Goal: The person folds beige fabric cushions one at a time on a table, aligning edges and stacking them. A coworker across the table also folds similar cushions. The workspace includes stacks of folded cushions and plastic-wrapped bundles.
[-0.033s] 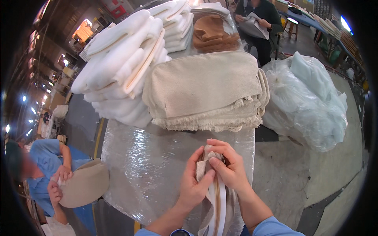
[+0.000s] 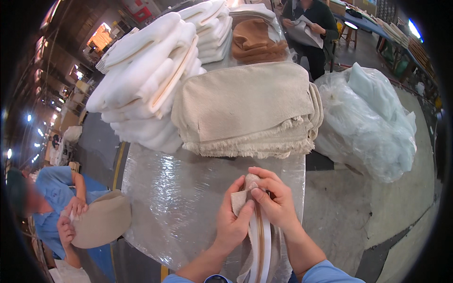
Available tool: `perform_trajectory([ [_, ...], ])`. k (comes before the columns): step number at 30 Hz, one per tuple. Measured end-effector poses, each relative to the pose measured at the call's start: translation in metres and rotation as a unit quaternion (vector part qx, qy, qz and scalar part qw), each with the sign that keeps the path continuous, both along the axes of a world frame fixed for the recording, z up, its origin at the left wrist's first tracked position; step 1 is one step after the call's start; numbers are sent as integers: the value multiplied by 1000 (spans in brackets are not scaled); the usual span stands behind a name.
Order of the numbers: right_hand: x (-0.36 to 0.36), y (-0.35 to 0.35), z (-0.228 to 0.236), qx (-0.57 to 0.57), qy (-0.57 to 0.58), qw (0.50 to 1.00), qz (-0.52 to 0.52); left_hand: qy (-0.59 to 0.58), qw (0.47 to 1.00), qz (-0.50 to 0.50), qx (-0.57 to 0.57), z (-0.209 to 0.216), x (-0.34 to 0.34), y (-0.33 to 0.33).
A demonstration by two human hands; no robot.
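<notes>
Both hands grip the upper end of a beige fabric piece (image 2: 246,257) above the plastic-covered table (image 2: 188,203). A tan zipper (image 2: 260,245) with a white strip along it runs down the piece toward the lower edge. My left hand (image 2: 233,217) is closed on a folded flap at the left, its thumb pressing near the zipper's top. With thumb and fingers, my right hand (image 2: 273,198) pinches the rounded tip. The fingers hide part of that end. Beyond my hands lies a stack of folded beige fabric pieces (image 2: 245,101) with frayed edges.
White padding (image 2: 141,70) is piled at the far left, with brown fabric (image 2: 257,40) behind. A plastic-wrapped bundle (image 2: 368,118) stands right of the table. One person (image 2: 54,207) at left holds a beige piece; another (image 2: 306,28) at the back handles grey cloth.
My left thumb has shifted slightly down and left, and the fabric flap under it is folded out further left. More of the tip shows between my fingers. My right hand has barely moved.
</notes>
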State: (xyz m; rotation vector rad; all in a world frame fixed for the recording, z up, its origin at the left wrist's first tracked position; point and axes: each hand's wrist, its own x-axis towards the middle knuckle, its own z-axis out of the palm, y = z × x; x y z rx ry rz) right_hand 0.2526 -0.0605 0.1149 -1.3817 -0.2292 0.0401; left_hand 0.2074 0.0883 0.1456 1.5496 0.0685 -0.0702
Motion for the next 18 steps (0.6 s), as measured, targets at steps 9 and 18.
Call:
perform_trajectory([
  [9, -15, 21, -32, 50, -113, 984, -126, -164, 966, 51, 196, -9, -5, -9],
  [18, -8, 9, -37, 11, -153, 983, -102, -151, 950, 76, 262, 11, -15, -2],
])
